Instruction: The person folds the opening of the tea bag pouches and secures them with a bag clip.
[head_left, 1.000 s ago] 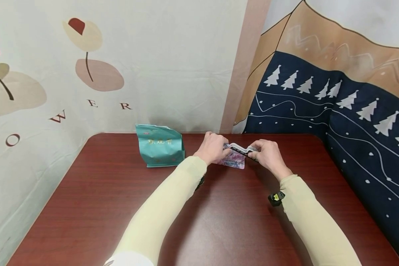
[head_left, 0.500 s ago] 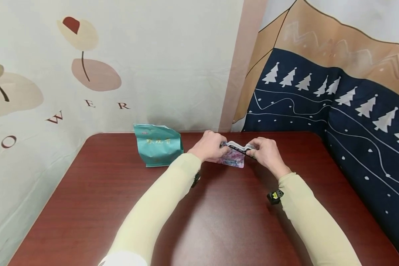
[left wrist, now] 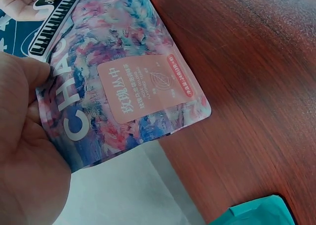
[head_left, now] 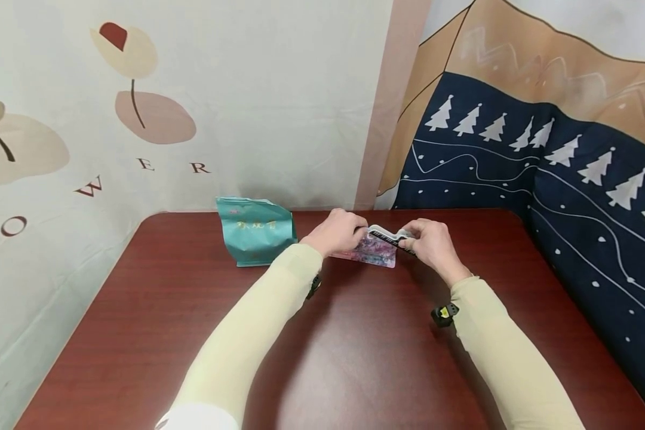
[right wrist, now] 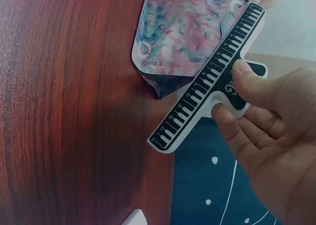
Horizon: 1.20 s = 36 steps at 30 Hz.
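A pink, blue and purple printed pouch [left wrist: 143, 37] with a salmon label stands near the back of the table. My left hand [head_left: 337, 232] grips its top corner, the thumb and fingers closing on the upper edge in the left wrist view. The fingertips are partly hidden behind the pouch. My right hand [head_left: 432, 246] pinches the handle of a black-and-white bag clip [right wrist: 210, 74] with a piano-key pattern. The clip lies slanted along the pouch's top edge. One end overlaps the pouch close to my left fingers, and the other sticks out past its side in the right wrist view.
A teal bag [head_left: 258, 233] with gold characters stands upright left of my left hand. Behind the red-brown wooden table [head_left: 365, 358] hangs a printed cloth [head_left: 279, 107], pale on the left and dark blue with white trees on the right.
My left thumb has drawn back from the pouch's front, so more of the print shows beside the clip. My right hand keeps its pinch on the clip. The head view shifts slightly.
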Available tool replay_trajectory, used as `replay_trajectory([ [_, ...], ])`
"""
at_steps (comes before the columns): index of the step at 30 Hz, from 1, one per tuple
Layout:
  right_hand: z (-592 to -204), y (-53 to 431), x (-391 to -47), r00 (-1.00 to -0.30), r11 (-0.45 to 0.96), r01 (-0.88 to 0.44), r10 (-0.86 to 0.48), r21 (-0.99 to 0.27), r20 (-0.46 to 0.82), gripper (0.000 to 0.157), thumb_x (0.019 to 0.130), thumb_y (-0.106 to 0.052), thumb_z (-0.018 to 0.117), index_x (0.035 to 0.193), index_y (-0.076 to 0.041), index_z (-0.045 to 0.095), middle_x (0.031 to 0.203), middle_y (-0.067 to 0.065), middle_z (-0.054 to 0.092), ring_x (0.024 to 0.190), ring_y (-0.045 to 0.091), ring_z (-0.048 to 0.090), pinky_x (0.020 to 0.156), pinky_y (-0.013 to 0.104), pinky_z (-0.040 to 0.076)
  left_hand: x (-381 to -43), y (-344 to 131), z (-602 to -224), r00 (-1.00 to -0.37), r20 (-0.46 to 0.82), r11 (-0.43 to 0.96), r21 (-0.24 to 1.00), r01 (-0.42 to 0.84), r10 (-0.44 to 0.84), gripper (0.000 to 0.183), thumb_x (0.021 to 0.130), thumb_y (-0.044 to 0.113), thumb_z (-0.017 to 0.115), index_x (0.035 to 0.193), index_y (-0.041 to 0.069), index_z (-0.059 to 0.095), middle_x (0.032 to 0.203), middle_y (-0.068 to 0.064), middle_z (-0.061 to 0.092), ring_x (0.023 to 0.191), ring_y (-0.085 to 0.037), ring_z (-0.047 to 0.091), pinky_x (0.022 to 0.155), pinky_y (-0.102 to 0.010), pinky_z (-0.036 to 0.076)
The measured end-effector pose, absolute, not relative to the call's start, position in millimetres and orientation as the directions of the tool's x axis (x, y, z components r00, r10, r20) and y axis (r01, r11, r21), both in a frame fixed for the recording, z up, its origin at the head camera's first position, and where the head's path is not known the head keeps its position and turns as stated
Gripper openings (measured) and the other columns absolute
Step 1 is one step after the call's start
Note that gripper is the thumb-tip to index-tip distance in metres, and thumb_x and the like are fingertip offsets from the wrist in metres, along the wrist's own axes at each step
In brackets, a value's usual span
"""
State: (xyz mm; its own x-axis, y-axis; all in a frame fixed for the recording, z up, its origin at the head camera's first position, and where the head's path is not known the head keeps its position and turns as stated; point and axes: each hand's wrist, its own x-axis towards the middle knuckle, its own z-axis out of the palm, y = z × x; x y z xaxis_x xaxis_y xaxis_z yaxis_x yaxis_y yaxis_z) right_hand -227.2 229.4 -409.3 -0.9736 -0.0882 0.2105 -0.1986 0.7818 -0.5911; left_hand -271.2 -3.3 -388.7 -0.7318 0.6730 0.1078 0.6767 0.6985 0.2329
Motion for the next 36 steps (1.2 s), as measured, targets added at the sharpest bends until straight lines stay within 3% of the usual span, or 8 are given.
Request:
replay_trajectory([
  [7, -410.3, 228.0, -229.0, -0.968, 0.770, -0.219, -0.095, -0.600, 0.231, 0.018, 0.083, -0.003, 0.085, 0.099, -0.001, 0.078, 0.092, 0.016, 0.073, 0.083, 0.032, 0.063, 0.073, 0.039, 0.048, -273.1, -3.3, -390.6, -0.721, 0.123, 0.691, 0.217, 0.690, 0.681, 0.026, 0.106, 0.014, 0.055, 0.086, 0.012, 0.071, 0.066, 0.002, 0.054, 0.069, -0.017, 0.055, 0.090, -0.037, 0.044],
  [10, -410.0, 228.1, -229.5, -0.969, 0.769, -0.213, -0.086, -0.603, 0.232, 0.018, 0.083, -0.003, 0.085, 0.100, -0.001, 0.078, 0.093, 0.016, 0.073, 0.083, 0.032, 0.063, 0.073, 0.039, 0.048, -273.4, -2.3, -389.7, -0.728, 0.108, 0.700, 0.213, 0.682, 0.677, 0.023, 0.106, 0.017, 0.056, 0.092, 0.012, 0.073, 0.069, 0.002, 0.059, 0.072, -0.018, 0.057, 0.091, -0.037, 0.043],
  [16, -412.5, 228.1, -229.2, -0.971, 0.763, -0.209, -0.090, -0.612, 0.219, 0.018, 0.083, -0.003, 0.085, 0.101, -0.001, 0.078, 0.095, 0.015, 0.074, 0.085, 0.032, 0.064, 0.074, 0.039, 0.049, -269.4, -2.8, -384.5, -0.776, 0.070, 0.760, 0.161, 0.630, 0.627, 0.015, 0.101, 0.026, 0.068, 0.105, 0.015, 0.077, 0.091, 0.001, 0.076, 0.091, -0.019, 0.068, 0.107, -0.047, 0.039],
  [20, -412.7, 228.7, -227.7, -0.972, 0.764, -0.205, -0.086, -0.612, 0.218, 0.019, 0.083, -0.003, 0.085, 0.101, -0.002, 0.079, 0.096, 0.015, 0.074, 0.086, 0.031, 0.065, 0.074, 0.039, 0.049, -267.0, -3.2, -383.4, -0.822, 0.102, 0.816, 0.100, 0.569, 0.560, 0.018, 0.097, 0.035, 0.073, 0.105, 0.020, 0.080, 0.094, 0.002, 0.078, 0.095, -0.019, 0.071, 0.114, -0.054, 0.032],
  [27, -411.9, 227.4, -227.3, -0.972, 0.764, -0.205, -0.085, -0.612, 0.220, 0.020, 0.083, -0.004, 0.085, 0.102, -0.002, 0.079, 0.097, 0.015, 0.074, 0.086, 0.032, 0.065, 0.074, 0.039, 0.050, -268.5, -4.7, -385.8, -0.862, 0.110, 0.852, 0.132, 0.506, 0.495, 0.023, 0.095, 0.041, 0.075, 0.106, 0.023, 0.082, 0.094, 0.004, 0.079, 0.092, -0.018, 0.070, 0.104, -0.049, 0.036],
  [36, -409.1, 220.6, -228.7, -0.971, 0.762, -0.204, -0.079, -0.615, 0.224, 0.020, 0.084, -0.005, 0.085, 0.103, -0.002, 0.079, 0.099, 0.016, 0.075, 0.087, 0.032, 0.065, 0.077, 0.042, 0.051, -268.0, -5.8, -387.8, -0.889, 0.108, 0.869, 0.187, 0.459, 0.446, 0.024, 0.093, 0.045, 0.076, 0.101, 0.024, 0.082, 0.089, 0.004, 0.077, 0.089, -0.021, 0.066, 0.104, -0.049, 0.036],
])
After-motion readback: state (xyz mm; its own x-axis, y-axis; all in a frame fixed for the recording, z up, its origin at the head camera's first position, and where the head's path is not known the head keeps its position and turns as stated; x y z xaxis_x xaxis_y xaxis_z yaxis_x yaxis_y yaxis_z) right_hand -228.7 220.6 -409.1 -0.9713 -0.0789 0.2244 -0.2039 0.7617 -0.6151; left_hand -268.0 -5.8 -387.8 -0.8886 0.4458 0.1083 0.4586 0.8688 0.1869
